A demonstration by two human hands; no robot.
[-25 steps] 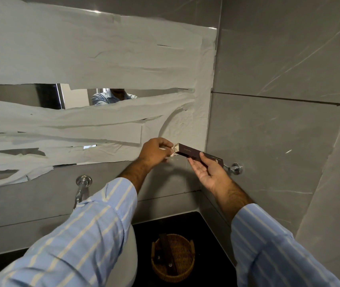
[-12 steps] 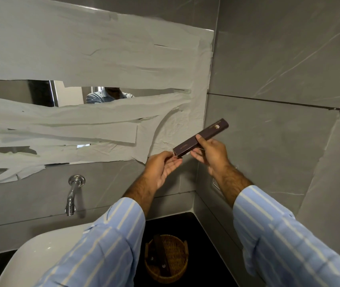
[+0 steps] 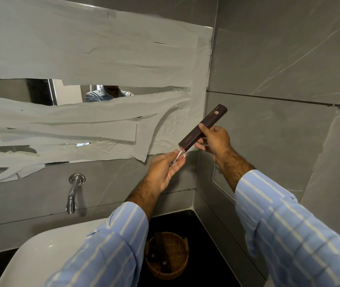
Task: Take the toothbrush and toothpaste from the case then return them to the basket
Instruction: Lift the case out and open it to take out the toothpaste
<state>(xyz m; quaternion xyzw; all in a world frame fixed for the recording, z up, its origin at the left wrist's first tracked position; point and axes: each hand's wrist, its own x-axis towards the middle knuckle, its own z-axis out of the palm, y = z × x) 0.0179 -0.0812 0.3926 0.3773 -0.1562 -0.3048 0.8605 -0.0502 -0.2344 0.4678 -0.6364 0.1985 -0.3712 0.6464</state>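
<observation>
Right hand (image 3: 213, 139) gripped the tilted case (image 3: 203, 127); left hand (image 3: 165, 170), fingers loosely cupped, caught a white item (image 3: 179, 154) sliding out. It could slip past the palm & miss the basket (image 3: 166, 255) below.

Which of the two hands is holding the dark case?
The right hand holds the dark case, tilted with its open end down. The left hand only cups below that end, where a small white item slides out.

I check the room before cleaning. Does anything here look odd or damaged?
Yes. The mirror above the sink is almost wholly covered with wrinkled, overlapping paper strips, leaving only narrow gaps. Some strip ends hang loose and askew. Nothing looks spilled or broken.
</observation>
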